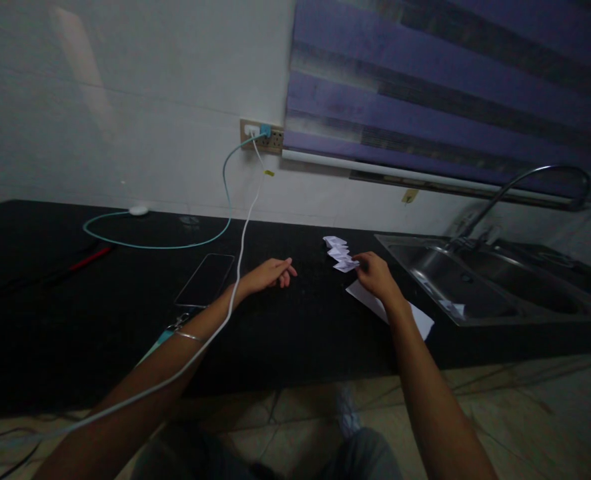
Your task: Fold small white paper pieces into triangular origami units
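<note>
My right hand (374, 273) is closed, its fingertips pinching the near end of a row of small folded white paper pieces (338, 253) on the black counter. The pieces are pointed and lie in a zigzag line. Below that wrist is a stack of white paper sheets (419, 321), partly covered by my hand and forearm. My left hand (270, 273) rests on the counter to the left of the paper pieces, fingers curled in loosely with nothing visible in them. A dark smartphone (205, 280) lies flat to the left of this hand.
A white cable (239, 267) crosses over my left forearm from the wall socket (275, 138). A teal cable (185, 247) loops to a white round charger (138, 211). To the right is a steel sink (400, 245) with a curved tap (505, 190). A lanyard (161, 339) lies beneath my left forearm.
</note>
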`<state>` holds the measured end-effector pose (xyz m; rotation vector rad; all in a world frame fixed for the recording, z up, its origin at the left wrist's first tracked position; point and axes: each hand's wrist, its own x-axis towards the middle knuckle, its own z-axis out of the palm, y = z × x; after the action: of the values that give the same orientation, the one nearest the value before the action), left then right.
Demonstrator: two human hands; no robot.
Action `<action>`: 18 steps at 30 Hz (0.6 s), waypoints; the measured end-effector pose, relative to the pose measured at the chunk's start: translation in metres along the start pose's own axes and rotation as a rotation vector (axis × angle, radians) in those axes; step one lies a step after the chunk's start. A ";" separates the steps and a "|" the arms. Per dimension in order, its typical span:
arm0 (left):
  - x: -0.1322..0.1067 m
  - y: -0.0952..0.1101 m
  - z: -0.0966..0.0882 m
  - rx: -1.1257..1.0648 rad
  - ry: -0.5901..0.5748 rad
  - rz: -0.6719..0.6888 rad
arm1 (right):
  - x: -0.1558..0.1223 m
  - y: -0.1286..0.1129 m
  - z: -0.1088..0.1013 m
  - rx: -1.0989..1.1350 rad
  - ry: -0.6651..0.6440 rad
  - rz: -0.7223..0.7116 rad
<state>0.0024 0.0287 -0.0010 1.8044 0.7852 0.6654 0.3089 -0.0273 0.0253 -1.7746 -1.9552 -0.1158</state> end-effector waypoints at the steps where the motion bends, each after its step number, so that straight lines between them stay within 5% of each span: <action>1: 0.001 -0.001 0.000 0.002 -0.007 0.009 | -0.008 0.001 -0.006 0.002 -0.056 0.007; 6: 0.002 -0.004 -0.001 0.020 -0.026 0.032 | -0.055 0.008 -0.024 -0.095 -0.333 0.098; 14: 0.000 -0.003 -0.002 0.035 -0.044 0.042 | -0.073 -0.005 -0.044 -0.097 -0.400 0.033; 18: 0.002 -0.005 -0.002 0.024 -0.044 0.011 | -0.070 -0.004 -0.058 -0.223 -0.311 0.103</action>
<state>0.0012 0.0325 -0.0050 1.8409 0.7568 0.6235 0.3249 -0.1140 0.0484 -2.1436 -2.1263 -0.0235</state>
